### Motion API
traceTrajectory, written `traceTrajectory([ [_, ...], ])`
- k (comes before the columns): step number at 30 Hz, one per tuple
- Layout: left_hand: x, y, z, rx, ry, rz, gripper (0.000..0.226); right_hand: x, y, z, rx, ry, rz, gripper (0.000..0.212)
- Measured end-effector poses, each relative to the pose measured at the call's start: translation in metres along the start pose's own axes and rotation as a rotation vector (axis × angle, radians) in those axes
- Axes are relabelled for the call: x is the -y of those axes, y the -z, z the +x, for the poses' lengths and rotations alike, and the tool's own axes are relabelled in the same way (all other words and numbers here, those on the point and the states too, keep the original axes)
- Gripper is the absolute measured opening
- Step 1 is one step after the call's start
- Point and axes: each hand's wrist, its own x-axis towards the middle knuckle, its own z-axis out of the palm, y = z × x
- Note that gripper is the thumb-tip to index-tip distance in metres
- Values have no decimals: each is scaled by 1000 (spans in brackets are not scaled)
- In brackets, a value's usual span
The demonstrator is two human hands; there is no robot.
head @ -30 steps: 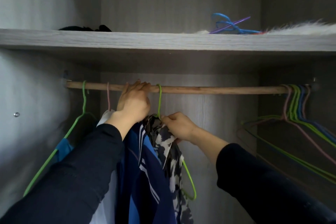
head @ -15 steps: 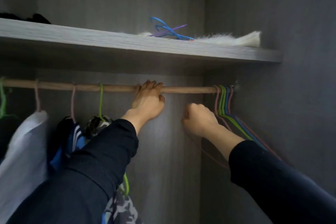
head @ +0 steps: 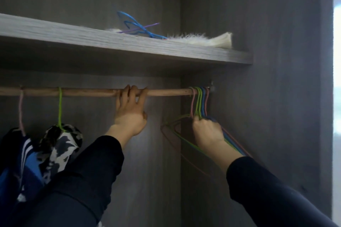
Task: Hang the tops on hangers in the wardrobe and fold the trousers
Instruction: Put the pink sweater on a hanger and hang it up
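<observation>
A wooden rail (head: pixel 88 91) runs across the wardrobe. My left hand (head: pixel 130 111) grips the rail near its middle, fingers curled over the top. At the rail's right end hangs a bunch of empty wire hangers (head: pixel 200 103) in pink, green and blue. My right hand (head: pixel 206 131) holds that bunch just below the hooks. At the left, a black-and-white patterned top (head: pixel 60 142) hangs on a green hanger, and a blue striped top (head: pixel 20 155) hangs on a pink hanger.
A grey shelf (head: pixel 73 37) sits above the rail, bearing blue and purple hangers (head: pixel 138 27) and a white furry item (head: pixel 201 39). The wardrobe's right side wall (head: pixel 276 97) stands close behind the hanger bunch.
My view has swung right. My right hand left the patterned top and moved right onto the bunch of empty hangers. My left hand slid right along the rail.
</observation>
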Motion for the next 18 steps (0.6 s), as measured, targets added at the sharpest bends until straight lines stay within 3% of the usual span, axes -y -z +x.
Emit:
traceTrajectory([
  [4, 0, -2, 2, 19, 9, 3, 88, 8, 8, 7, 59, -218, 483, 13],
  [6, 1, 0, 2, 45, 14, -8, 90, 14, 14, 12, 71, -282, 692, 23],
  [18, 2, 13, 3, 164, 7, -14, 91, 33, 15, 12, -118, -162, 791, 9],
])
